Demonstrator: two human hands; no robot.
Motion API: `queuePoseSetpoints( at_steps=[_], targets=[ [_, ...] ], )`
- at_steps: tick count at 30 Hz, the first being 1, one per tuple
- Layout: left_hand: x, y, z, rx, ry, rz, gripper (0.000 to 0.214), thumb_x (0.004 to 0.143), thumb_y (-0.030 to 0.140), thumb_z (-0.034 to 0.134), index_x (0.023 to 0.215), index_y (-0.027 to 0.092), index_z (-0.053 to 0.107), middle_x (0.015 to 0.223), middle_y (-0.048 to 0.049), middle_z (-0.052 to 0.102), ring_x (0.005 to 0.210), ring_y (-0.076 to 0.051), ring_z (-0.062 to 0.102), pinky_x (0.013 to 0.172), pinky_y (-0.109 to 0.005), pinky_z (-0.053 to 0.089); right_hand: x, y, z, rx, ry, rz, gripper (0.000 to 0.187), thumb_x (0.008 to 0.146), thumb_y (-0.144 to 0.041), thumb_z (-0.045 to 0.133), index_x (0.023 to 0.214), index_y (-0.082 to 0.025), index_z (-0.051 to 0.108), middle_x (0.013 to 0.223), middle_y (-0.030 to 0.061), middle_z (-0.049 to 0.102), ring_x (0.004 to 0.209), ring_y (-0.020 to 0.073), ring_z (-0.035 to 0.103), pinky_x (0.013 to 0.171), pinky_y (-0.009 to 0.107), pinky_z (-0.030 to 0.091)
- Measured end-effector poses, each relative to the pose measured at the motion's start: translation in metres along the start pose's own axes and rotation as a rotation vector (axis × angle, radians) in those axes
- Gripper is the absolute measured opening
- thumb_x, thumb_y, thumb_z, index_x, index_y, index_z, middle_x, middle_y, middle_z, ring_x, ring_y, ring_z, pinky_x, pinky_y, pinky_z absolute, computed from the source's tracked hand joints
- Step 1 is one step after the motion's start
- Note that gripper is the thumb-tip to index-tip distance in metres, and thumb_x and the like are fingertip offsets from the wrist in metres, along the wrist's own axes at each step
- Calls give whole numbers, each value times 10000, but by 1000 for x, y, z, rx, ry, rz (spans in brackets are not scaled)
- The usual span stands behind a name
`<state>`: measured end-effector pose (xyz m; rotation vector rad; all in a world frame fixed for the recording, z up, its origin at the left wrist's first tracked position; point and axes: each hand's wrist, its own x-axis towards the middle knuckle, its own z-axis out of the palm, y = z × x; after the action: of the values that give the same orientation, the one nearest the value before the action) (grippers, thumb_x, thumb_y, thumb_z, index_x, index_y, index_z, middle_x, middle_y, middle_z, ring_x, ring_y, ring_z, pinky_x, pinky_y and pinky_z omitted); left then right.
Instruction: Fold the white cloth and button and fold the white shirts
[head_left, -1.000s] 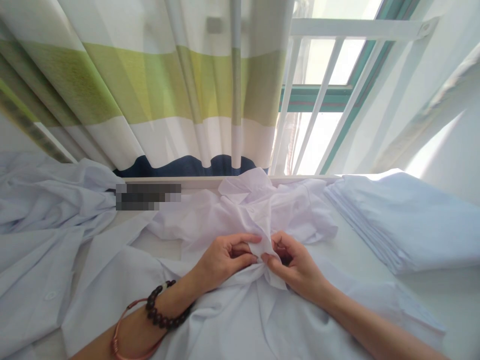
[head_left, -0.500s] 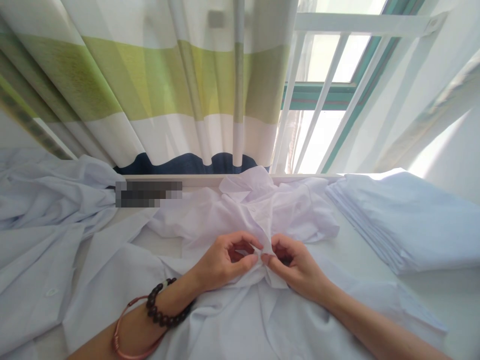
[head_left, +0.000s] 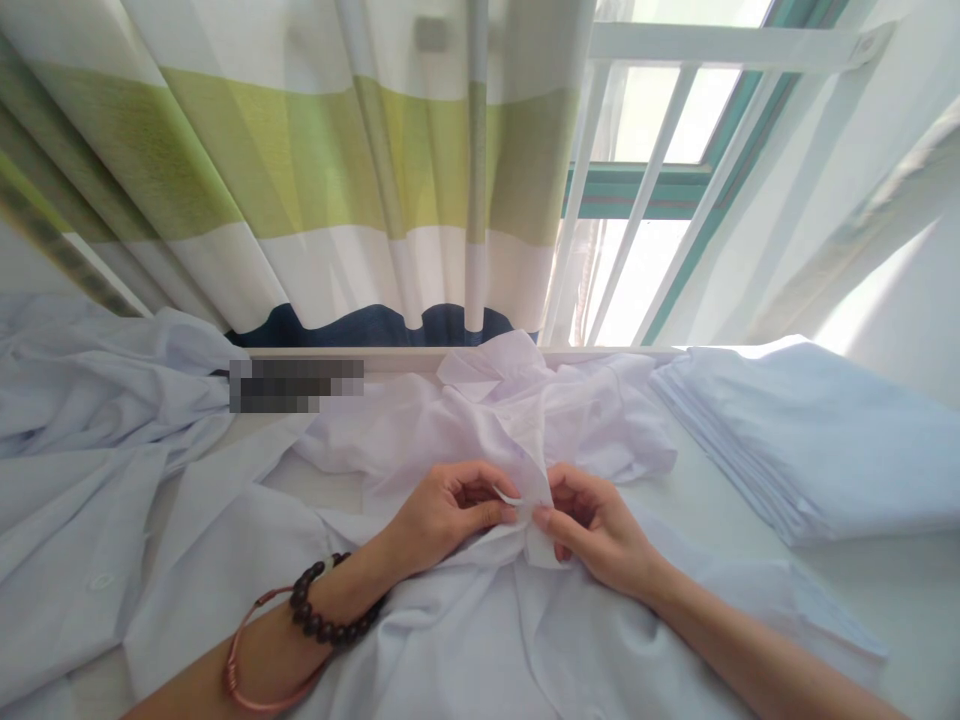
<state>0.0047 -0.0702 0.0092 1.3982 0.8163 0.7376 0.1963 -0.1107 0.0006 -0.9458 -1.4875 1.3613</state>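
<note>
We see a homelike room: a white-green-navy striped fabric curtain [head_left: 315, 160], teal-framed glass window [head_left: 645, 190], white barred railing [head_left: 720, 47].

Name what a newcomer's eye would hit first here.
Probably the left hand and right hand, mid-picture, both gripping the front of a white shirt, with a dark bead bracelet around the left wrist. Next, the green-banded curtain, hanging across the upper left. Then the stack of folded white cloth at right.

Right fingers [head_left: 579, 479] partly behind shirt [head_left: 480, 425], dark object [head_left: 281, 386] pixelated, folded stack [head_left: 832, 440] cropped
</note>
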Motion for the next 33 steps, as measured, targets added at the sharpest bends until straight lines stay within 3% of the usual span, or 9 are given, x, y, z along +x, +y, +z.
queuePoseSetpoints(
  at_steps=[8,14,23,33],
  targets=[
    [-1,0,-1,65,36,43,207,663,295,782,769,154,674,727,4,669,676,-122,605,661,-224,494,1,2,2,-129,31,-13,181,857,-332,567,765,-176,562,518,-54,510,415,70,464,417,187,368],
    [-2,-2,-1,237,19,105,239,752,363,719,843,149,664,759,-6,654,667,-118,588,635,-219,478,0,6,3,-81,81,-13,156,838,-329,597,822,-200,511,546,-73,496,411,70,458,395,181,369],
    [-2,1,0,374,23,221,165,789,294,690,878,157,708,846,-27,706,740,-139,623,696,-228,493,-1,2,0,-68,42,7,220,845,-403,575,801,-191,534,502,-59,534,427,95,531,453,209,428],
    [-2,1,0,432,73,229,122,782,284,696,814,167,705,820,-14,703,717,-133,620,683,-223,495,2,4,1,-128,77,18,183,828,-365,595,797,-187,569,493,-46,552,431,100,524,444,209,409]
  ],
)
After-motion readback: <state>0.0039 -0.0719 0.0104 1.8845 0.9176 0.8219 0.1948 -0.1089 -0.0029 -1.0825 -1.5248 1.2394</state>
